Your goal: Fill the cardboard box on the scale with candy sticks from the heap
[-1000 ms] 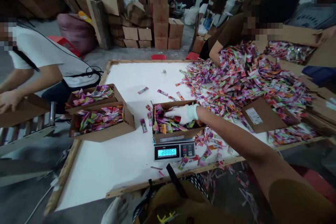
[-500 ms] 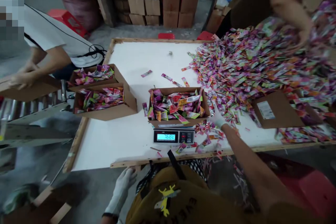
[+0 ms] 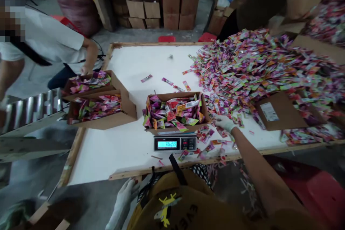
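"What have you got there?"

"My right hand (image 3: 225, 123), white-gloved, is down among the loose sachets (image 3: 205, 135) just beside the cardboard carton (image 3: 172, 128) on the digital scale (image 3: 175, 143). The fingers are low and slightly curled; whether they've pinched any, I can't tell."

"And the left?"

"My left hand (image 3: 122, 196), gloved too, hangs below the table's near edge, its fingers loose, with nothing showing in them."

"Where's the carton?"

"Near the front edge of the white table (image 3: 97, 151), midway along, packed with glossy, crinkled foil sachets. Filling on the scale looks like the step in hand."

"What does a move here call for?"

"A small, careful pinch, I'd judge: these slim, slippery strips scatter easily. The big heap (image 3: 256, 68) spreads along the right edge; two filled cartons (image 3: 107, 124) sit near the left, just below a co-worker's hand (image 3: 86, 70)."
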Tool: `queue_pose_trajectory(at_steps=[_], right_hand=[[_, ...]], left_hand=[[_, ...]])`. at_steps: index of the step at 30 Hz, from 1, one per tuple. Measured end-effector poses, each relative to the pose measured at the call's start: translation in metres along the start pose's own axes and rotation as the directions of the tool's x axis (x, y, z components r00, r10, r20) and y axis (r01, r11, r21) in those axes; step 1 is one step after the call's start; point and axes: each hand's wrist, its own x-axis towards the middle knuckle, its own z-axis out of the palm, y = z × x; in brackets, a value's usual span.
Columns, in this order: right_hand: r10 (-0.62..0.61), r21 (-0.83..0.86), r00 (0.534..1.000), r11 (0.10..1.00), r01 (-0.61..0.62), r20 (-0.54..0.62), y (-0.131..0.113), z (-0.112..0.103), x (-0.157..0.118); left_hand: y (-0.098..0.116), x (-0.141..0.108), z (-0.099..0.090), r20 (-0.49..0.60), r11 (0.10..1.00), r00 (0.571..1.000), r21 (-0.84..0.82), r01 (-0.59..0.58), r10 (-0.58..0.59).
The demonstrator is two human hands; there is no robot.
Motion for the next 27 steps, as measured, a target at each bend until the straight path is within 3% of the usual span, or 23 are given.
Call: queue_pose_trajectory(at_steps=[3,5,7,9,11,13,14,16,18,23,25,27], right_hand=[[0.055,0.042,0.998,0.998,-0.055,0.014,-0.023,-0.063,-0.018],[0.009,0.102,0.998,0.995,-0.015,0.06,-0.063,-0.099,-0.034],[-0.119,0.166,0.984,0.981,0.096,0.133,-0.115,-0.114,-0.044],[-0.29,0.188,0.933,0.949,0.251,0.215,-0.167,-0.103,-0.042],[-0.432,0.155,0.841,0.902,0.404,0.325,-0.209,-0.076,-0.028],[-0.491,0.041,0.759,0.849,0.526,0.428,-0.236,-0.045,-0.009],[-0.49,-0.055,0.747,0.82,0.57,0.45,-0.243,-0.033,0.0],[-0.472,-0.26,0.78,0.76,0.596,0.41,-0.247,-0.02,0.009],[-0.5,-0.337,0.818,0.747,0.573,0.284,-0.239,-0.021,0.005],[-0.529,-0.211,0.846,0.835,0.508,-0.059,-0.194,-0.051,-0.036],[-0.5,-0.203,0.851,0.86,0.467,-0.16,-0.177,-0.056,-0.05],[-0.467,-0.189,0.862,0.881,0.434,-0.197,-0.165,-0.055,-0.061]], left_hand=[[0.007,0.021,-0.002,0.062,0.993,0.997,-0.101,0.054,-0.048],[0.016,0.031,0.0,0.084,0.992,0.996,-0.118,0.044,-0.034],[0.024,0.034,0.003,0.087,0.992,0.996,-0.123,0.023,-0.012],[0.03,0.032,0.006,0.082,0.993,0.997,-0.116,0.001,0.009],[0.031,0.029,0.007,0.087,0.994,0.996,-0.111,-0.015,0.025],[0.029,0.029,0.003,0.112,0.992,0.993,-0.127,-0.018,0.032],[0.027,0.03,0.0,0.118,0.99,0.992,-0.139,-0.015,0.032],[0.02,0.034,-0.008,0.117,0.988,0.993,-0.155,-0.013,0.032],[0.012,0.035,-0.016,0.088,0.989,0.995,-0.149,-0.021,0.034],[-0.004,0.021,-0.025,0.037,0.991,0.999,-0.135,-0.012,0.018],[0.001,0.017,-0.026,0.025,0.988,1.0,-0.157,-0.01,0.015],[0.019,0.018,-0.025,0.007,0.983,0.999,-0.179,-0.045,0.047]])
